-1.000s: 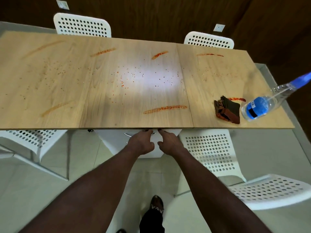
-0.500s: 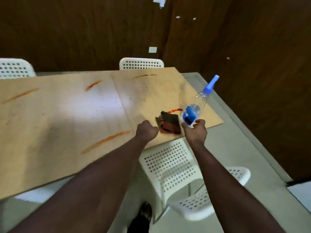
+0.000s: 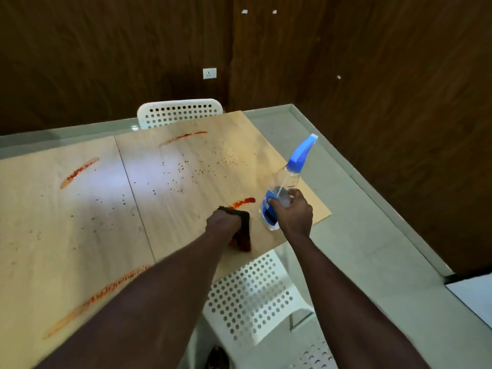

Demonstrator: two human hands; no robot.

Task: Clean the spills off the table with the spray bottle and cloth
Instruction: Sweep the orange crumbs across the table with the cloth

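Note:
A light wooden table (image 3: pixel 80 222) carries red streaks and many small red specks. One short red streak (image 3: pixel 243 202) lies just beyond a dark brown cloth (image 3: pixel 243 230) near the table's right end. My left hand (image 3: pixel 222 222) rests on top of the cloth with its fingers curled over it. My right hand (image 3: pixel 292 211) grips the body of a clear spray bottle (image 3: pixel 287 182) with a blue label and blue trigger head. The bottle stands tilted at the table's right edge, nozzle pointing up and away.
White perforated chairs stand at the far side (image 3: pixel 179 111) and at the near side under the table's right end (image 3: pixel 250 296). More red streaks lie at the far middle (image 3: pixel 183 137), left (image 3: pixel 80 171) and near left (image 3: pixel 95 296). Dark wooden walls enclose the grey floor (image 3: pixel 372 235).
I have stepped to the table's right end. My left hand moved from the table edge onto the cloth, and my right hand reached the bottle and closed round it.

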